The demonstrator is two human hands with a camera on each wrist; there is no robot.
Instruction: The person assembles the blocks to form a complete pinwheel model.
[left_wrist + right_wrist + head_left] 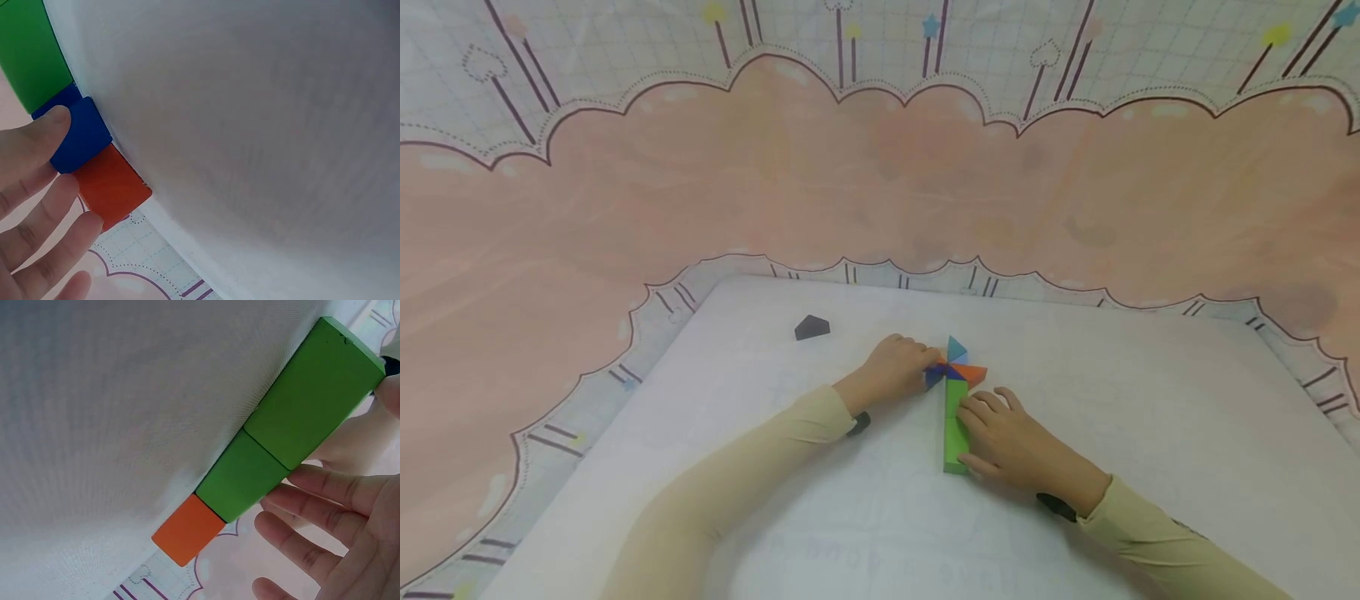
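Several coloured blocks lie together in a pinwheel on a stem in the head view. Two green blocks [956, 429] form the stem, end to end. At the top sit a light blue triangular block [956, 348] and an orange block [972, 374]. On the pinwheel's left side, my left hand [898, 367] pinches a blue block [87, 134], thumb on its side. Its other fingertips are by a second orange block [115, 190], partly hiding that side from above. My right hand [1011, 433] rests along the green stem's right side, fingers fairly straight and touching it.
A black five-sided piece [812, 327] lies alone on the white tabletop [865, 533], left of the pinwheel. Behind the table hangs a pink and white patterned cloth [880, 183]. Dark wrist devices [859, 423] show under both sleeves.
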